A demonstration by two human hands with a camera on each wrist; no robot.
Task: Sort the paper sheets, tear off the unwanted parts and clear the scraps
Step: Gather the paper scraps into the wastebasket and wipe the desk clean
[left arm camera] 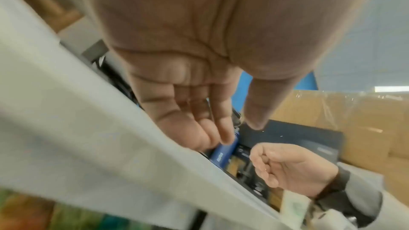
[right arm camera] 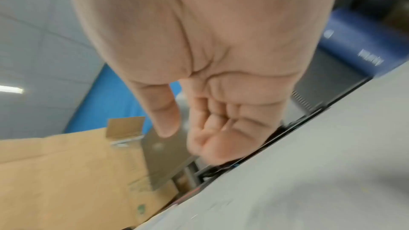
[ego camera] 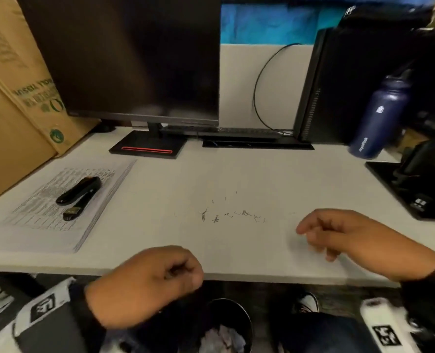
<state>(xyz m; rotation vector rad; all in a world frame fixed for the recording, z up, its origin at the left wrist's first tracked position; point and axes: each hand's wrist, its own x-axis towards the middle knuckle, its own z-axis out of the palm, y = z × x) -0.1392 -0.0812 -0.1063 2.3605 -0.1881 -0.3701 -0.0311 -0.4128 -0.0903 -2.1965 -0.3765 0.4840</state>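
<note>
paper sheets (ego camera: 58, 207) lie well left of both empty hands (ego camera: 145, 284)

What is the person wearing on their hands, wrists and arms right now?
Both hands are bare: no gloves on the left hand or the right hand. Each forearm has a dark sleeve, the right sleeve ending at the wrist. Each wrist carries a white band with a black-and-white square marker: left marker, right marker. No rings or watch are discernible.

Glossy black stapler (ego camera: 80, 196) on printed paper sheets (ego camera: 58, 207), matt desk (ego camera: 236, 174).
</note>
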